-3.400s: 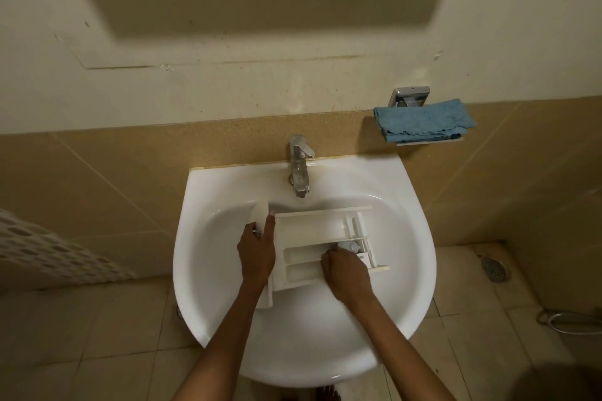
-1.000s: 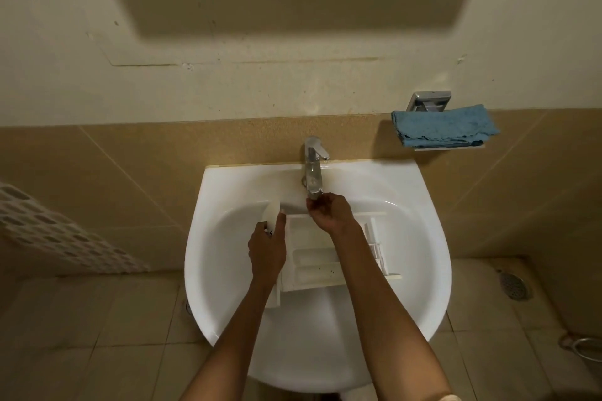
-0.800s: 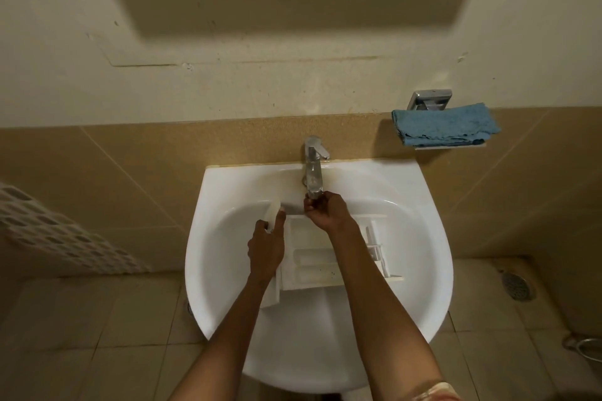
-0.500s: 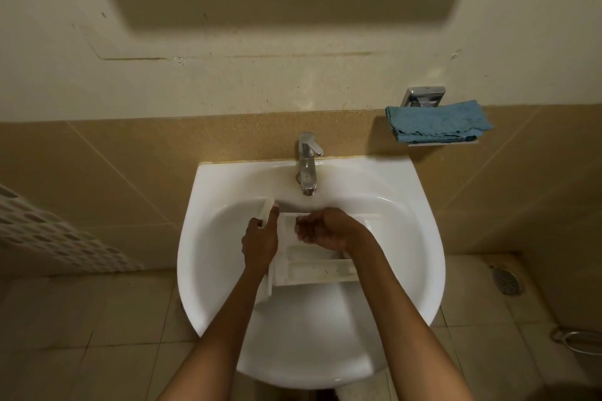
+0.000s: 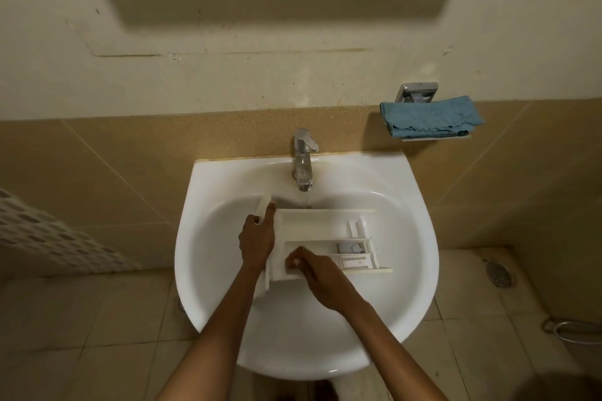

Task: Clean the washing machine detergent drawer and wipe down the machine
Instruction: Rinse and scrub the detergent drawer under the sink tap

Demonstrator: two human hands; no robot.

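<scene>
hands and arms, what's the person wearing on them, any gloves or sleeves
Nothing worn shows. The left hand and right hand are ungloved, and both forearms are uncovered down to the picture's bottom edge: no sleeve, watch or bracelet in view. Rings cannot be ruled out.

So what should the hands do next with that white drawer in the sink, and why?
Probably slide the right hand rightward along the near compartment of the drawer, rubbing. Its fingertips touch only the left end, the left hand grips the front, steadying it in the sink, and a thin stream seems to run from the tap.
</scene>
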